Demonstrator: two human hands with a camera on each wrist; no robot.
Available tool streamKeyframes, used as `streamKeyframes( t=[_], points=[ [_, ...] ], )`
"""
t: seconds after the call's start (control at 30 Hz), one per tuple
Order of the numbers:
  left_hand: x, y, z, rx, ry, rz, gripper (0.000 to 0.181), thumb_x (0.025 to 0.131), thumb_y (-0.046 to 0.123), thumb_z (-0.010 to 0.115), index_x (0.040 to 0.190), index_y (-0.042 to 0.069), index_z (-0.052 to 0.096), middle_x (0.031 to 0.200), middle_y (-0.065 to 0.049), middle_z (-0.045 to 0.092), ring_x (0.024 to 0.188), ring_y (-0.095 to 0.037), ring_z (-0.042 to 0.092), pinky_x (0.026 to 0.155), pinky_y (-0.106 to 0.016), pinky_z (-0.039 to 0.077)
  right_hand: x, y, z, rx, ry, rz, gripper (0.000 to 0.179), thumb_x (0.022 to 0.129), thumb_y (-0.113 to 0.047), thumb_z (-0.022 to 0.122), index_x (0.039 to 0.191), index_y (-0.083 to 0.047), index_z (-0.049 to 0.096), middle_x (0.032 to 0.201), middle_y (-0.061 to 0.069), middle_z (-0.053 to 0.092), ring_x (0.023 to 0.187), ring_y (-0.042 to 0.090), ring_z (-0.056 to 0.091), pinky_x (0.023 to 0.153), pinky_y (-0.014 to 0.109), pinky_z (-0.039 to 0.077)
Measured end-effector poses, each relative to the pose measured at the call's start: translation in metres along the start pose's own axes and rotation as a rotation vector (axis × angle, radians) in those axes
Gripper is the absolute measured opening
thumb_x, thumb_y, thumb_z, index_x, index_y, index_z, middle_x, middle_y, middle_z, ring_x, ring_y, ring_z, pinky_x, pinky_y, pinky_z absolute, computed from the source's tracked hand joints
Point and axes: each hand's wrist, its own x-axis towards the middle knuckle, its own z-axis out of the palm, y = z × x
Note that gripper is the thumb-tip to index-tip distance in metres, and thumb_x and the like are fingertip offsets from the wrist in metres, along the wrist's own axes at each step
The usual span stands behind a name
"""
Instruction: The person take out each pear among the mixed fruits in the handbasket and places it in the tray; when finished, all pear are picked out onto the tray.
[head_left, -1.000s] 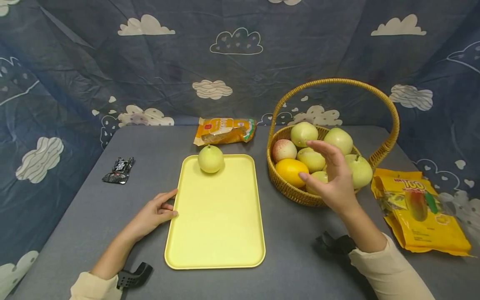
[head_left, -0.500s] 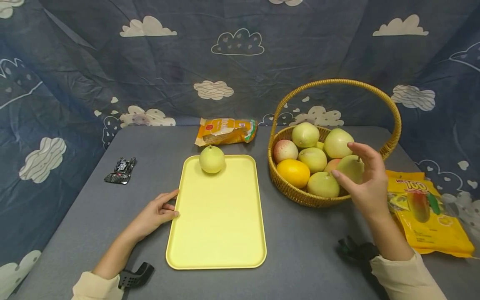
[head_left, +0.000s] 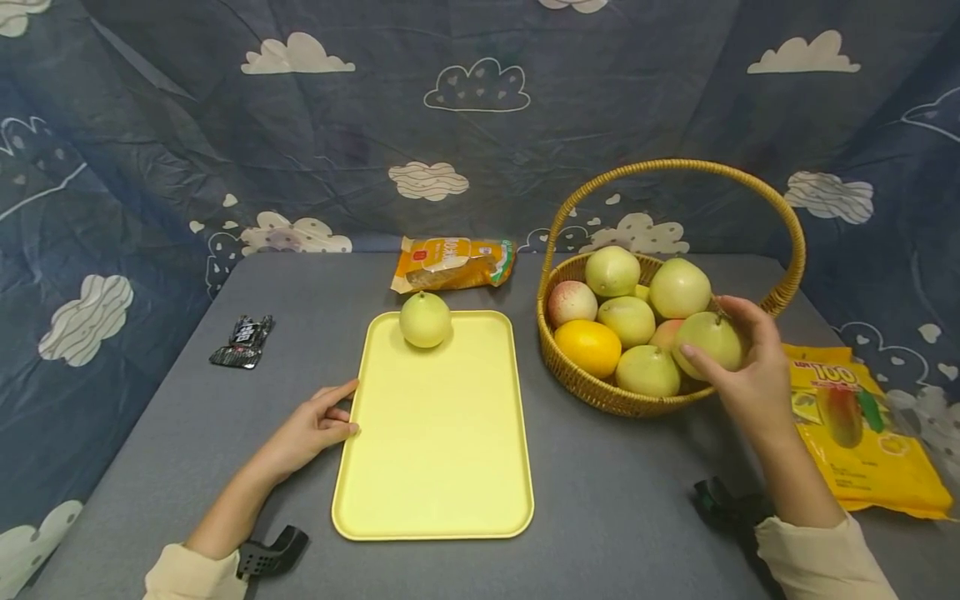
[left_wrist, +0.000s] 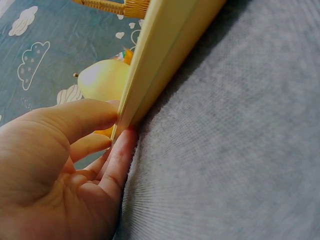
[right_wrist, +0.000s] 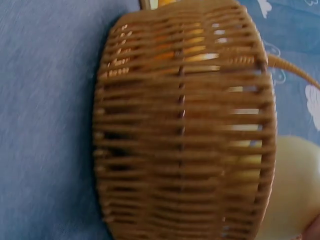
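A pale green pear [head_left: 712, 343] sits at the right side of the wicker basket [head_left: 626, 406]. My right hand [head_left: 757, 375] grips this pear, thumb across its front and fingers round its far right side. In the right wrist view the basket wall [right_wrist: 185, 140] fills the middle, with the pear [right_wrist: 292, 185] at the right edge. At the left, my left hand [head_left: 307, 429] holds the long edge of the yellow tray [head_left: 435, 433]; in the left wrist view thumb and finger meet its rim [left_wrist: 137, 85]. Another pear [head_left: 425, 320] stands at the tray's far end.
Several more pears, a yellow fruit [head_left: 588, 348] and a reddish peach [head_left: 572, 302] fill the basket under its tall handle [head_left: 675, 165]. A yellow snack bag [head_left: 862, 442] lies right of it. An orange packet [head_left: 453, 264] lies behind the tray; a small black packet [head_left: 243, 342] lies left.
My right hand has moved right from over the basket's middle to the pear at its right side and closed round it. The left hand stays at the tray edge.
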Motion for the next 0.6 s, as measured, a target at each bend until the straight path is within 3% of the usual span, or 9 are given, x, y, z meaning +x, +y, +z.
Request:
streamKeyframes(
  t=[0.2, 0.3, 0.43, 0.53, 0.6],
  points=[
    [-0.001, 0.001, 0.0, -0.005, -0.004, 0.0, 0.064, 0.083, 0.001, 0.061, 0.138, -0.002, 0.03, 0.124, -0.023, 0.036, 0.088, -0.022, 0.048, 0.068, -0.022, 0.046, -0.001, 0.015, -0.013, -0.202, -0.106, 0.087, 0.066, 0.068, 0.002, 0.075, 0.127, -0.007, 0.047, 0.121, 0.004, 0.046, 0.108, 0.006, 0.038, 0.083, 0.013, 0.031],
    [-0.001, 0.001, 0.001, -0.005, -0.006, 0.003, 0.064, 0.083, 0.001, 0.061, 0.138, -0.003, 0.03, 0.125, -0.023, 0.035, 0.089, -0.022, 0.048, 0.068, -0.022, 0.046, 0.0, 0.014, -0.021, -0.284, -0.193, 0.129, 0.066, 0.072, -0.008, 0.075, 0.13, -0.009, 0.045, 0.124, 0.005, 0.041, 0.108, 0.01, 0.035, 0.08, 0.016, 0.029],
    [0.0, 0.0, 0.001, -0.006, -0.007, 0.005, 0.064, 0.083, 0.001, 0.062, 0.138, -0.003, 0.03, 0.125, -0.024, 0.035, 0.089, -0.023, 0.048, 0.069, -0.022, 0.046, 0.005, 0.008, -0.031, -0.326, -0.341, 0.197, 0.073, 0.074, -0.017, 0.074, 0.137, -0.011, 0.036, 0.131, 0.015, 0.034, 0.115, 0.029, 0.03, 0.09, 0.043, 0.029],
    [0.0, 0.0, 0.001, -0.003, -0.003, 0.003, 0.064, 0.083, 0.001, 0.062, 0.138, -0.002, 0.03, 0.125, -0.023, 0.035, 0.089, -0.023, 0.048, 0.069, -0.022, 0.046, 0.008, 0.004, -0.035, -0.348, -0.412, 0.226, 0.08, 0.074, -0.02, 0.075, 0.14, -0.011, 0.03, 0.134, 0.022, 0.03, 0.116, 0.042, 0.027, 0.085, 0.063, 0.024],
    [0.0, -0.001, 0.0, 0.0, -0.001, 0.001, 0.064, 0.083, 0.001, 0.062, 0.139, -0.002, 0.03, 0.125, -0.023, 0.035, 0.089, -0.023, 0.048, 0.069, -0.022, 0.046, 0.01, 0.003, -0.035, -0.365, -0.416, 0.23, 0.081, 0.074, -0.021, 0.076, 0.14, -0.01, 0.03, 0.133, 0.023, 0.031, 0.116, 0.043, 0.027, 0.084, 0.064, 0.024]
  ],
)
